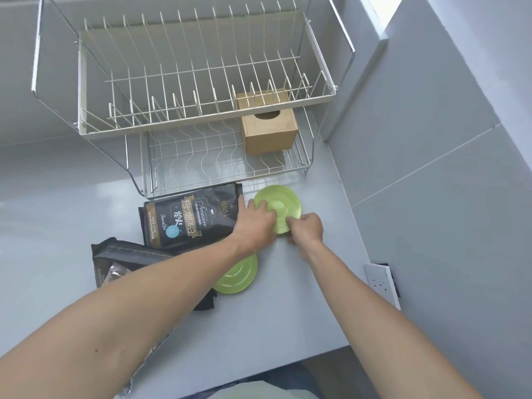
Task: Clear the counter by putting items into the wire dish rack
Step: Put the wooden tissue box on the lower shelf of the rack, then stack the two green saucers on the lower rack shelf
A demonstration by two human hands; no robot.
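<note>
A two-tier wire dish rack [184,131] stands at the back of the grey counter [288,312]. A wooden tissue box [269,131] sits on its lower tier at the right. Just in front of the rack lies a green plate [283,201], upside down. My left hand [254,223] rests on its left edge and my right hand [306,227] grips its near edge. A second green plate [239,276] lies nearer to me, partly under my left forearm. A black coffee bag [190,217] lies to the left of the plates.
Another dark bag [123,260], open at the top, lies at the left under my left arm. A white wall socket [381,279] is on the right wall, which borders the counter. The counter's front edge runs close to my body.
</note>
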